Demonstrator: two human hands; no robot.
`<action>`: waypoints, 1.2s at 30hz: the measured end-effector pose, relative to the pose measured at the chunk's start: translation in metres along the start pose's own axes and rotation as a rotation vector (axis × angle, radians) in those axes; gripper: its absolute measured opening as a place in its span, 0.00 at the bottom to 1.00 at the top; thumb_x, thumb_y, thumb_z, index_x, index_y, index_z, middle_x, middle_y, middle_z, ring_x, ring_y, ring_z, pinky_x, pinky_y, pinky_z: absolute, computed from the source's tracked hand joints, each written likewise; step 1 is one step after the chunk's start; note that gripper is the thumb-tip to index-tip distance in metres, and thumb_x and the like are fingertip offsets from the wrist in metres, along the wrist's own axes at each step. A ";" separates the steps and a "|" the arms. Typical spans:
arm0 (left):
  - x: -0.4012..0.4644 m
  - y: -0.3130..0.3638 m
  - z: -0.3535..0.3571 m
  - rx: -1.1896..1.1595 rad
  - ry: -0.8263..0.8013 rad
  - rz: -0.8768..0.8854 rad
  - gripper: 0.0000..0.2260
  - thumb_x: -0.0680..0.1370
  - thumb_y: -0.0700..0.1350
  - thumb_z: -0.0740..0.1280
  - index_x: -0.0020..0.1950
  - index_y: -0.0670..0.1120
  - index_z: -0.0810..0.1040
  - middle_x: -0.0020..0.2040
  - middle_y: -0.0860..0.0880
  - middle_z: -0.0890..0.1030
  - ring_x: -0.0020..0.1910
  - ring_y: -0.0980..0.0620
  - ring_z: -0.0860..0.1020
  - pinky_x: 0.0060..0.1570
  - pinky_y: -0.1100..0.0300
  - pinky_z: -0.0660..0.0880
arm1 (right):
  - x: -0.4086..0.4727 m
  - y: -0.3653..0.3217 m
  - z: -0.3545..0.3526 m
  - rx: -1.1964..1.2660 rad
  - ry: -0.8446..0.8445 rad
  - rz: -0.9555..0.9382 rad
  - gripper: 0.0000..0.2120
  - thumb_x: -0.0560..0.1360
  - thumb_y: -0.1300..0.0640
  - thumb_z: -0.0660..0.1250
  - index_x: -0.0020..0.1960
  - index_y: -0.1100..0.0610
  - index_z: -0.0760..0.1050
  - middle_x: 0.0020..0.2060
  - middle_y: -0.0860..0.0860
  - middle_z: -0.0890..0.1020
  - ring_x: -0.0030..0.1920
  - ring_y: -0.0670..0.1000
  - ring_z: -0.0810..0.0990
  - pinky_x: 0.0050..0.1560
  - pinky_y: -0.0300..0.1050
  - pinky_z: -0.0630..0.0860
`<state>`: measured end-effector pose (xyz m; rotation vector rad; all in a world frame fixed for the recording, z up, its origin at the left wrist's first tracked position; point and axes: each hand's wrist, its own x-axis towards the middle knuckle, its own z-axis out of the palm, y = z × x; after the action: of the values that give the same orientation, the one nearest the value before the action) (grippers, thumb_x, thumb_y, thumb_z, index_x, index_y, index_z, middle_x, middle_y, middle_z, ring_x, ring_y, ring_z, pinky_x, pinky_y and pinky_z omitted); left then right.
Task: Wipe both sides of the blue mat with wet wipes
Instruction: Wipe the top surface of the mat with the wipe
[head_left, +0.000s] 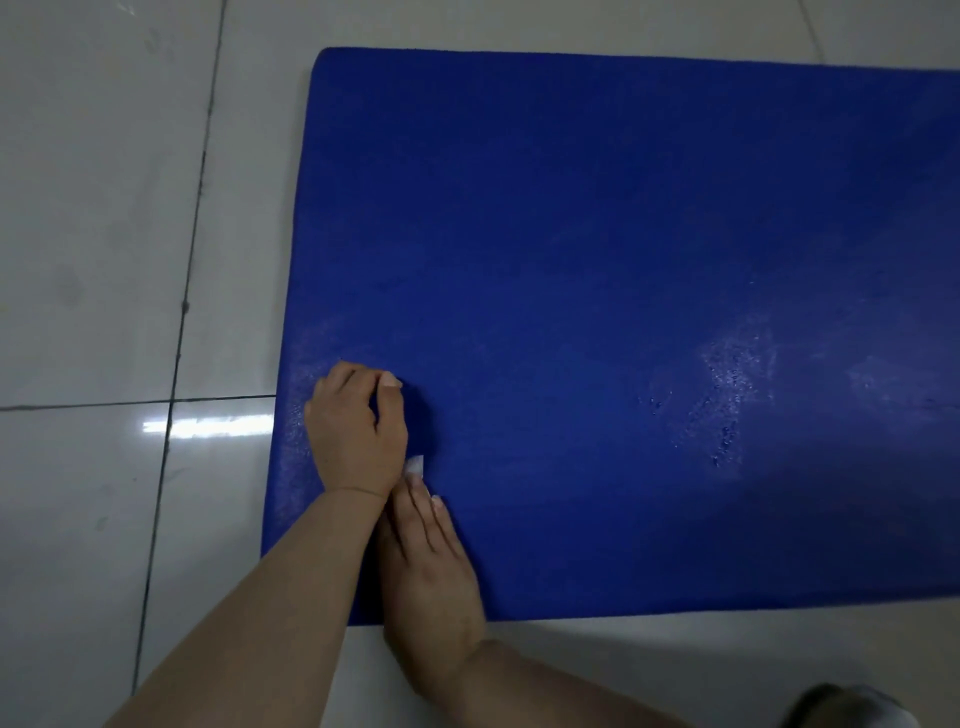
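The blue mat (623, 312) lies flat on a glossy white tiled floor (104, 234), its long axis running left to right. Its left end, with rounded corners, is in view, while its right end runs out past the picture's right edge. Its near long edge lies close to the person, slanting slightly.

Both hands work at the mat's near left corner. The left hand (358, 431) rests on the mat just inside the left edge, its fingers curled under and the thumb bent over them; whether it holds anything I cannot tell. The right hand (431, 566) reaches in from the near edge, fingers straight and flat on the mat, the fingertips pressing a small white wet wipe (415, 466), which peeks out beside the left wrist. The two hands touch there.

Wet, shiny patches (732, 379) show toward the mat's right part.
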<state>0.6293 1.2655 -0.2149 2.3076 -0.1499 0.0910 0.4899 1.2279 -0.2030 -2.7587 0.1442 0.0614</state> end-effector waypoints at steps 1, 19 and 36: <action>0.001 -0.001 -0.001 -0.024 -0.002 -0.006 0.19 0.78 0.50 0.54 0.42 0.41 0.79 0.42 0.46 0.78 0.42 0.46 0.75 0.46 0.43 0.73 | 0.002 -0.001 -0.002 0.003 -0.001 -0.029 0.22 0.77 0.60 0.54 0.69 0.57 0.71 0.70 0.53 0.69 0.73 0.50 0.63 0.73 0.45 0.56; -0.004 0.006 -0.004 -0.088 0.021 -0.050 0.16 0.78 0.50 0.55 0.40 0.44 0.77 0.40 0.48 0.76 0.41 0.47 0.74 0.43 0.48 0.72 | 0.011 0.032 -0.021 -0.141 -0.060 -0.145 0.27 0.72 0.63 0.50 0.70 0.62 0.68 0.71 0.56 0.67 0.73 0.54 0.61 0.74 0.52 0.49; -0.039 0.010 -0.009 -0.041 0.028 -0.078 0.16 0.78 0.49 0.55 0.40 0.44 0.78 0.39 0.53 0.75 0.40 0.51 0.73 0.44 0.48 0.72 | 0.014 0.034 -0.018 -0.114 -0.057 -0.125 0.25 0.74 0.59 0.52 0.70 0.60 0.68 0.71 0.55 0.67 0.73 0.52 0.60 0.73 0.50 0.53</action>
<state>0.5889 1.2687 -0.2057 2.2676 -0.0473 0.0799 0.5004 1.1885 -0.1994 -2.8692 -0.0486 0.1190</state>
